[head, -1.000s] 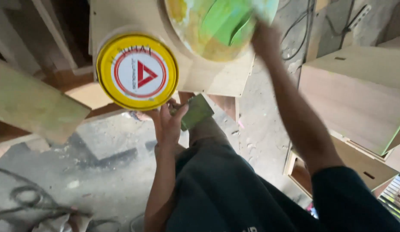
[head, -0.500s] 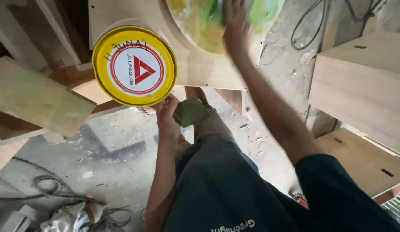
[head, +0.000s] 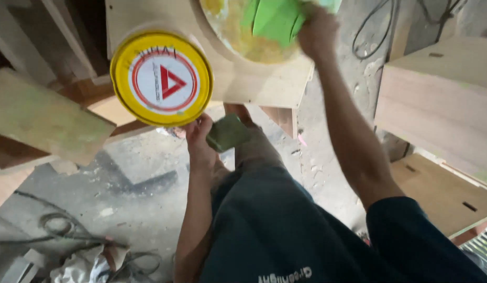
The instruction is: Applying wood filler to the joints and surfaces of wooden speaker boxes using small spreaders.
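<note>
Soft daylight fills the picture, brightest on the pale wooden boxes (head: 437, 99) at the right and on the grey floor (head: 123, 209), while the top left corner behind the planks is very dark. The yellow tin lid (head: 161, 78) is bright and fairly sharp with no strong glare, but the right hand (head: 318, 31) and the green sheet (head: 275, 18) at the top are smeared with motion blur. The picture is a little fuzzy all over, straight lines bend near the edges, and shadows on the floor are faint and soft.
</note>
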